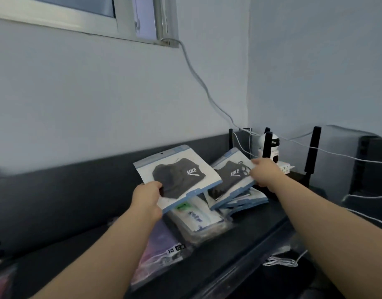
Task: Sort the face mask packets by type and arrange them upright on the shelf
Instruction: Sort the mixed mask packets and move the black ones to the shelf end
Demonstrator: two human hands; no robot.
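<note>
My left hand point(147, 199) grips the near corner of a black-mask packet point(179, 173) with a blue zip edge, held tilted above the pile. My right hand point(263, 172) holds the right edge of a second black-mask packet point(230, 175), which lies on top of a stack of similar packets point(244, 201). Below the lifted packet lie white mask packets point(198, 221), and nearer me a purple mask packet point(162, 244) marked 10. All of them rest flat on the dark shelf top point(239, 251).
A white camera point(269, 147) and a router with black antennas point(313, 152) stand at the back right corner. White cables point(198, 83) run down from the window. A coiled white cord point(280, 261) lies at the right. A pink packet point(0, 281) shows at bottom left.
</note>
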